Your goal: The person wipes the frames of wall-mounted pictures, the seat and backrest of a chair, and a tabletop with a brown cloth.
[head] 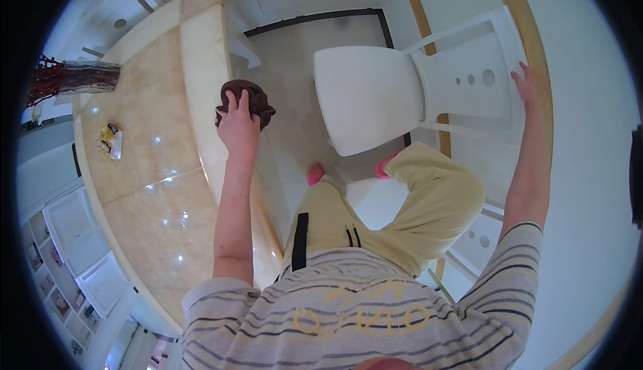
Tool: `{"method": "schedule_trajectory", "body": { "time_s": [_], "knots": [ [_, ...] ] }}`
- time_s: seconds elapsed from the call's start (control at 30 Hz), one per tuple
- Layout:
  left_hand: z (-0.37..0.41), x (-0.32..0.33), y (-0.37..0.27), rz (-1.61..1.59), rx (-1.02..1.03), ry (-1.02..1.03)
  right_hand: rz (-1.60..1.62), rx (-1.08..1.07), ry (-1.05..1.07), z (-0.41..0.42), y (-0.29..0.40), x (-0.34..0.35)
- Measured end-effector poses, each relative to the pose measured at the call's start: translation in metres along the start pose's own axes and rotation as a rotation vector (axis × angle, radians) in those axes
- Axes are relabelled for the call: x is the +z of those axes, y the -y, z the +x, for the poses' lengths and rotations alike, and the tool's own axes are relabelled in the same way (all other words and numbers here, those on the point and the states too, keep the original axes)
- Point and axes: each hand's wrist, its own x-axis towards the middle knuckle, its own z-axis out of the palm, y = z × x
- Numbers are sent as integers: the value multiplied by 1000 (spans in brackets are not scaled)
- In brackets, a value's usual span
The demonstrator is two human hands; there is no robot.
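My left hand (238,129) is on a crumpled dark brown cloth (256,101), fingers spread over its top and thumb at its side. The cloth lies at the long edge of a beige marble-look table (155,99), bulging out past the border. On the far right, my right hand (527,86) grips the top rail of a white chair (369,99), with fingertips over the rail. The chair's backrest has round holes, and its bare seat faces the table. Its underside is hidden.
A glass vase (95,76) with red-beaded stems stands at the table's far end. A small yellow and white packet (110,141) lies on the tabletop. Below my knee is a second white seat (377,199). A wall with a wooden rail (540,94) runs along the right.
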Motion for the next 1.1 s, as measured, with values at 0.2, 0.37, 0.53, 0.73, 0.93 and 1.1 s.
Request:
{"method": "schedule_trajectory", "body": {
  "time_s": [0.2,0.37,0.53,0.73,0.93,1.1],
  "knots": [
    [-1,7,0,35,-1,-98,-33,7,-29,-3,4,2],
    [1,1,-9,-5,-52,-66,-8,-5,-21,-1,9,-2],
    [-4,-3,-23,-240,-92,-107,-180,-19,-143,-10,30,9],
    [-47,87,-102,-971,44,-29,84,-468,-679,-73,91,108],
    [-97,309,-213,-550,402,116,699,-92,-76,-161,99,309],
    [-41,384,-235,-387,709,41,582,-272,-38,-194,43,405]
  ]
}}
